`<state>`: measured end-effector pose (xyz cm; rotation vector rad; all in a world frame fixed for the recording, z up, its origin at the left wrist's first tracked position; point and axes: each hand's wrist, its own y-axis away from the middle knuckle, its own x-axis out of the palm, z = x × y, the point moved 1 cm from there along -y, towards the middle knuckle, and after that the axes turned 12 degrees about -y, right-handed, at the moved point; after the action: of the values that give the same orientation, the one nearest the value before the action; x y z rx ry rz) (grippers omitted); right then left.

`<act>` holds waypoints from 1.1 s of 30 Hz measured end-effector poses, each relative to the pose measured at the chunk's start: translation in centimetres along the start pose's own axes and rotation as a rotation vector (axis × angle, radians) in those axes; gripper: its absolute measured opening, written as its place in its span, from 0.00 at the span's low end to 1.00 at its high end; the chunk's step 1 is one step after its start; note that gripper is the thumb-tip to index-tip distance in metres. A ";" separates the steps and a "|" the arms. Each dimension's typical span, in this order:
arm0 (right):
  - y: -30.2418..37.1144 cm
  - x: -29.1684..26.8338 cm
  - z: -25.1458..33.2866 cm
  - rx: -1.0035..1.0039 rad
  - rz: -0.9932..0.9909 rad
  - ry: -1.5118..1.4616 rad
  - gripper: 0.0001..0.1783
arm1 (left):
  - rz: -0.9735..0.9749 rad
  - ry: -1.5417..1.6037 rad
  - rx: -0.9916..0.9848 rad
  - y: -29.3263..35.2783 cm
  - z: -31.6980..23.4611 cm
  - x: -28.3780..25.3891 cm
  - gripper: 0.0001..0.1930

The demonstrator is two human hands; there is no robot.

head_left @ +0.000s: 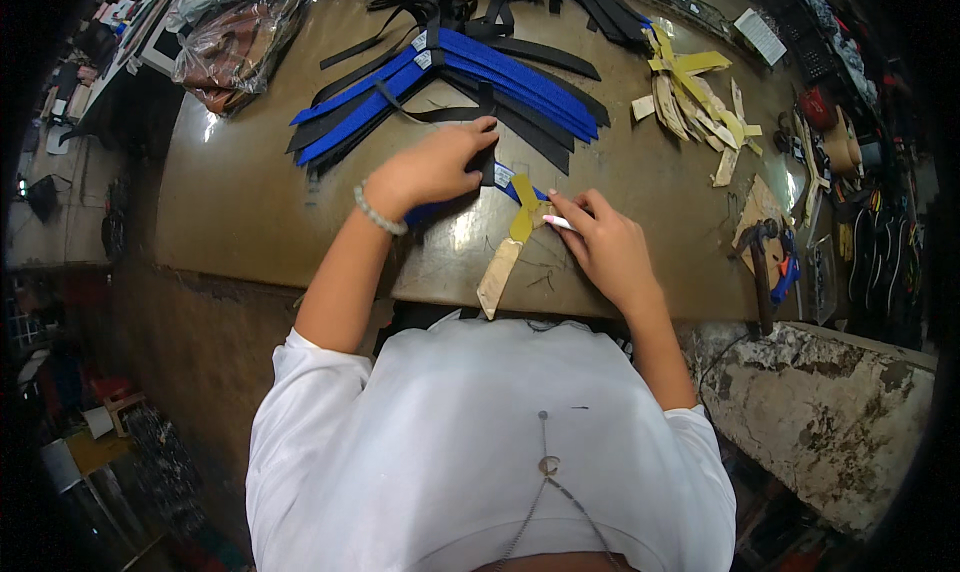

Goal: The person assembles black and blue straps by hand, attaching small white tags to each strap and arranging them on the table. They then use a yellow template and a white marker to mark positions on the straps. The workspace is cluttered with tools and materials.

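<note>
On the table in front of me lies a yellow and tan Y-shaped template (522, 212), its long tan leg pointing toward my body. Beneath it shows part of a blue strap piece (508, 176) with a small white label. My left hand (430, 167) reaches over from the left, with its thumb and fingers on a black strap (488, 162) beside the template. A slim white pen with a pink end (560, 222) is held in my right hand (608, 244), whose fingertips touch the template's right arm. More blue strap shows below my left wrist.
A fanned stack of blue and black straps (450, 57) spreads across the far table. Several yellow and tan templates (690, 92) lie at the far right. A hammer (762, 267) rests near the right edge. Plastic-wrapped brown material (235, 62) sits far left.
</note>
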<state>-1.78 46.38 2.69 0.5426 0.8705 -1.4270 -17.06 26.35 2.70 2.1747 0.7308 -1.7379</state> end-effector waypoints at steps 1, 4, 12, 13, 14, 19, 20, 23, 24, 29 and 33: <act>-0.1 0.1 0.5 0.000 -0.021 -0.008 0.20 | -0.011 0.113 -0.056 -0.1 0.2 -0.5 0.19; -0.9 0.7 1.9 0.025 -0.111 -0.049 0.21 | -0.187 0.349 -0.247 0.8 -0.2 -2.1 0.13; -4.7 5.0 3.3 0.198 -0.111 0.009 0.21 | -0.485 0.066 -0.443 6.4 -5.7 1.4 0.10; -4.6 5.1 3.1 0.165 -0.125 -0.023 0.21 | -0.478 0.058 -0.445 6.6 -5.7 2.1 0.11; -4.2 5.0 3.0 0.136 -0.141 -0.056 0.21 | -0.443 0.054 -0.445 6.8 -5.6 2.6 0.11; -3.2 4.2 2.1 0.020 -0.044 -0.040 0.20 | -0.458 0.068 -0.410 7.1 -4.8 3.1 0.11; -3.2 4.1 2.1 -0.014 -0.050 -0.047 0.20 | -0.453 0.071 -0.404 7.2 -4.8 3.1 0.11; -3.5 4.0 2.1 0.031 -0.010 -0.047 0.20 | -0.443 0.103 -0.412 7.3 -4.8 2.8 0.11; -3.6 4.0 2.1 0.040 -0.015 -0.056 0.19 | -0.442 0.102 -0.411 7.3 -4.8 2.7 0.11; -3.7 4.0 1.5 0.077 -0.029 -0.174 0.17 | -0.394 -0.198 -0.360 6.4 -6.1 2.4 0.11; -3.9 4.0 0.6 0.076 -0.021 -0.224 0.16 | -0.123 -0.354 -0.353 3.7 -7.7 3.2 0.15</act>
<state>-5.78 43.03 0.62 0.4221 0.6473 -1.5123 -8.20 27.79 1.20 1.5700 1.0005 -1.8204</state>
